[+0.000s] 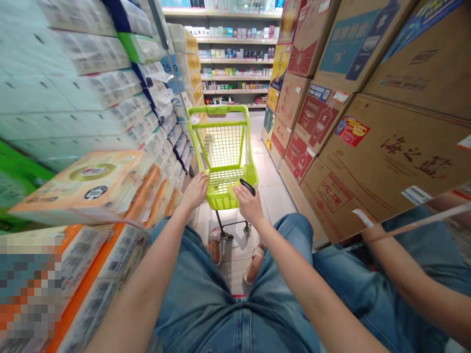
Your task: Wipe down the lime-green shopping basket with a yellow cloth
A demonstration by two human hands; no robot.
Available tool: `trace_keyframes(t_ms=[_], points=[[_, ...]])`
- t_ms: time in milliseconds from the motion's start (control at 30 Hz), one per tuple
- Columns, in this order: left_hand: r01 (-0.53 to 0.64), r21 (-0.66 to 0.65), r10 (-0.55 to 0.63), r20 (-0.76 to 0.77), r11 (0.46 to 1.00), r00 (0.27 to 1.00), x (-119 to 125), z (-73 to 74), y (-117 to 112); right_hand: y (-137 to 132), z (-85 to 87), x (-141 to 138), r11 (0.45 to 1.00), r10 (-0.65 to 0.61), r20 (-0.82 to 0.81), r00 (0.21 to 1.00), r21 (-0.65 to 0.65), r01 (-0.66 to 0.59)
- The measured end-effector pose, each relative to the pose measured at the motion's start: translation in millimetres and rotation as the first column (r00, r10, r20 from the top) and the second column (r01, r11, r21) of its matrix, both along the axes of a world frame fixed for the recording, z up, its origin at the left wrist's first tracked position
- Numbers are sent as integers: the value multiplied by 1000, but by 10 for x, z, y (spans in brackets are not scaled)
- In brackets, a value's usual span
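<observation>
A small lime-green plastic shopping cart with a mesh basket stands on wheels just ahead of me. My left hand rests on the near left edge of its basket, fingers curled over the rim. My right hand is on the near right edge and holds a black handheld object, whose kind I cannot tell. A pale yellow flat item lies against the cart under my right fingers. Inside the basket, the hands and that item hide part of the floor grid.
Stacked tissue packs wall the left side, and large printed cardboard cartons wall the right. Store shelves with small goods stand at the far end of the tiled aisle. Sandaled feet show below the cart.
</observation>
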State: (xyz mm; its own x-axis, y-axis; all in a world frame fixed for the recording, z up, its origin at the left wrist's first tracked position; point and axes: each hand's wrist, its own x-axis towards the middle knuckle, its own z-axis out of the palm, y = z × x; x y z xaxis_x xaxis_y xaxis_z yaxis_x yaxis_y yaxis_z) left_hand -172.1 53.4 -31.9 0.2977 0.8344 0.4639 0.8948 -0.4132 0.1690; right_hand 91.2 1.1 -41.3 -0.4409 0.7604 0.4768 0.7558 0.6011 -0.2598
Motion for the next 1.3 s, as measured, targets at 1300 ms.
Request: trace_keyframes(t_ms=[1300], points=[[4, 10, -7, 413, 1000, 911, 52, -180, -949, -357, -244, 371, 986, 74, -335, 939, 166, -18]])
